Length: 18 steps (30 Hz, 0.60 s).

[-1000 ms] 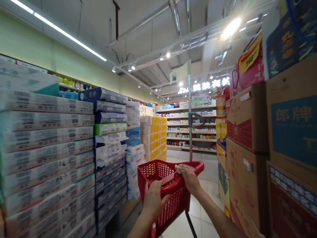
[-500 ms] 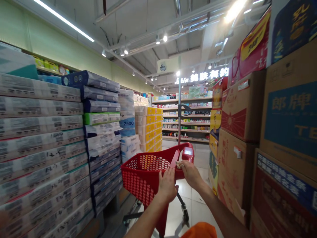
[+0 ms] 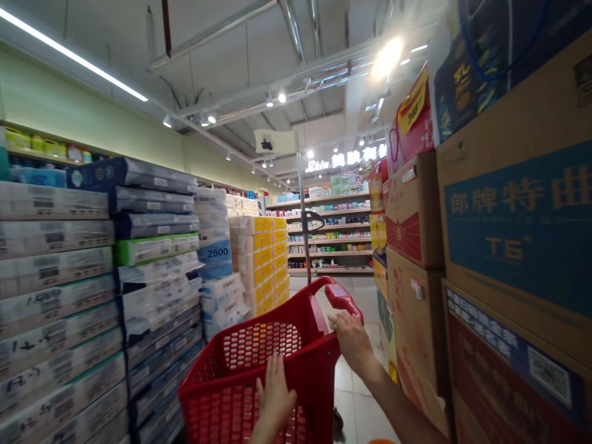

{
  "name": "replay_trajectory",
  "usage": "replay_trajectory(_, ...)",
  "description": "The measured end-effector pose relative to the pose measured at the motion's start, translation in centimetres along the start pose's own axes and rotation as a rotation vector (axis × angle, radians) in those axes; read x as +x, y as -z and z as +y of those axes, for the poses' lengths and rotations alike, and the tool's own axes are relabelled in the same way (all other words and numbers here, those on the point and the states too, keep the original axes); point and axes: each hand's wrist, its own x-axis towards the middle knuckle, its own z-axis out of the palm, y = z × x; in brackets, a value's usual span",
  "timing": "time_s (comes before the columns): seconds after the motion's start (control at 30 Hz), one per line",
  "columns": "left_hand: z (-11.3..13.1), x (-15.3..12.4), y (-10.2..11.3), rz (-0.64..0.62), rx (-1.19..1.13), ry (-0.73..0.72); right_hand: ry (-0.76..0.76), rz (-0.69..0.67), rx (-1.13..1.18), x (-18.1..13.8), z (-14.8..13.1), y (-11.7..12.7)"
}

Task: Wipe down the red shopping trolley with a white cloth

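A red plastic shopping cart basket (image 3: 240, 376) with a perforated wall stands in front of me in a shop aisle. My left hand (image 3: 274, 398) lies flat on the basket's near wall with its fingers stretched up. My right hand (image 3: 351, 338) rests on the red handle (image 3: 341, 297) at the basket's right end, fingers curled over it. A thin metal pole (image 3: 303, 228) with a small white flag rises behind the basket.
Stacked tissue and paper packs (image 3: 92, 290) line the left side. Yellow boxes (image 3: 263, 259) stand further along. Tall piles of cardboard cartons (image 3: 504, 246) close in on the right. Shelves of goods (image 3: 333, 234) cross the aisle's far end.
The cart has swung round, its near end now lower and closer to me. My left hand slid from the rim down onto the basket wall. My right hand stayed at the handle.
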Motion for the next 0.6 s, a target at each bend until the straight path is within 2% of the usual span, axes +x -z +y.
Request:
replay_trajectory(0.13,-1.3,0.0,-0.5,0.001,0.074,-0.015,0.025,-0.018,-0.077,-0.9,-1.7,-2.6)
replay_trajectory(0.27,-2.5,0.3,-0.1,-0.042,0.052,-0.094,0.151,-0.108,-0.088,-1.7,-3.9,-4.6)
replay_trajectory(0.37,-4.5,0.2,-0.1,-0.046,0.024,-0.004,0.198,-0.132,-0.097,-1.1,-2.9,-3.9)
replay_trajectory(0.5,-7.1,-0.5,-0.5,-0.047,0.088,0.066,0.038,-0.05,-0.153,-0.1,0.1,-2.0)
replay_trajectory(0.6,-7.3,-1.0,-0.3,-0.075,0.078,0.046,0.085,-0.035,-0.099,-1.2,-0.6,-3.3)
